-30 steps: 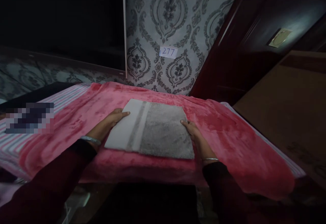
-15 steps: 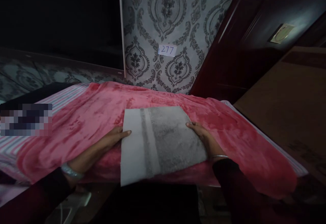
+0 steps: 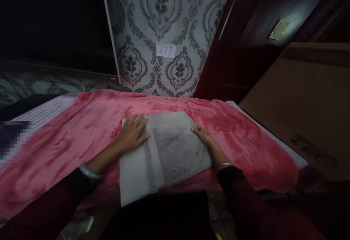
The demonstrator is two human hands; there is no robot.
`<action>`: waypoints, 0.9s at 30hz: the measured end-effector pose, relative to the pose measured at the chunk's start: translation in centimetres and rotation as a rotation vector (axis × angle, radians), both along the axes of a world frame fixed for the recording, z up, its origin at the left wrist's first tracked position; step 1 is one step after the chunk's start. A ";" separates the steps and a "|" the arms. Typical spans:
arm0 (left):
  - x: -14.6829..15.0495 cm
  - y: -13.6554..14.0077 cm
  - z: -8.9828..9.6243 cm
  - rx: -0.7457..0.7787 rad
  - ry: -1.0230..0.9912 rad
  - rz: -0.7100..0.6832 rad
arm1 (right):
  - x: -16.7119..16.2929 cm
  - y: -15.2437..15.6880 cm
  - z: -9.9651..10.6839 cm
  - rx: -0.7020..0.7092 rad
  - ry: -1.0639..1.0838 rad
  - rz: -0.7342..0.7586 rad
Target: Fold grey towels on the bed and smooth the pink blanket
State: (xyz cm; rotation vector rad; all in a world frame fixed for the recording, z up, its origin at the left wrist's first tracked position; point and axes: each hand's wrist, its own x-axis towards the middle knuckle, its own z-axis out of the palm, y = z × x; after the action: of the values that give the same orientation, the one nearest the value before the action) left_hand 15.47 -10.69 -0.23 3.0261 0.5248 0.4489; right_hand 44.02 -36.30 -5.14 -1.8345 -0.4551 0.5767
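A flat grey-and-white panel [image 3: 179,147] lies over the front part of the pink blanket, its near edge hanging past the blanket's edge. It has a plain whitish left part, pale and grey bands, and a mottled, fuzzy-looking grey right part. Whether it is cloth or board I cannot tell. My left hand [image 3: 133,134] rests flat on the whitish part, fingers spread. At the panel's right edge my right hand [image 3: 209,141] grips it, thumb on top and the other fingers partly hidden. Beneath spreads the plush pink blanket [image 3: 237,130].
Behind is patterned wallpaper with a paper label [image 3: 165,50] reading 277. A dark screen [image 3: 54,21] stands at upper left. To the right are a dark red door [image 3: 232,50] and a large cardboard box [image 3: 306,109]. Striped cloth [image 3: 51,109] shows under the blanket.
My left hand has let go of the panel's left edge and now lies flat on top of it. The right hand keeps its grip. The camera view has turned slightly right.
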 end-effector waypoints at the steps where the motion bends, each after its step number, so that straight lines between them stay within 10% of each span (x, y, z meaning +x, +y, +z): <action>1: 0.4 -0.5 -0.9 0.007 0.043 -0.031 | 0.0 0.0 -0.1 0.002 -0.004 -0.001; 7: 0.5 -0.6 -3.6 -0.027 0.107 -0.044 | 0.1 -0.1 -0.5 0.007 -0.018 -0.002; 27: 2.3 4.1 -0.9 -0.004 0.169 0.156 | 0.0 -0.1 -0.7 0.001 -0.059 -0.039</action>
State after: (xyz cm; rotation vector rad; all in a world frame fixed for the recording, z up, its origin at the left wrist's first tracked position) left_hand 17.81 -6.54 -1.15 3.0482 0.7742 0.1972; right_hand 44.02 -36.45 -5.86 -1.8593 -0.4579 0.4961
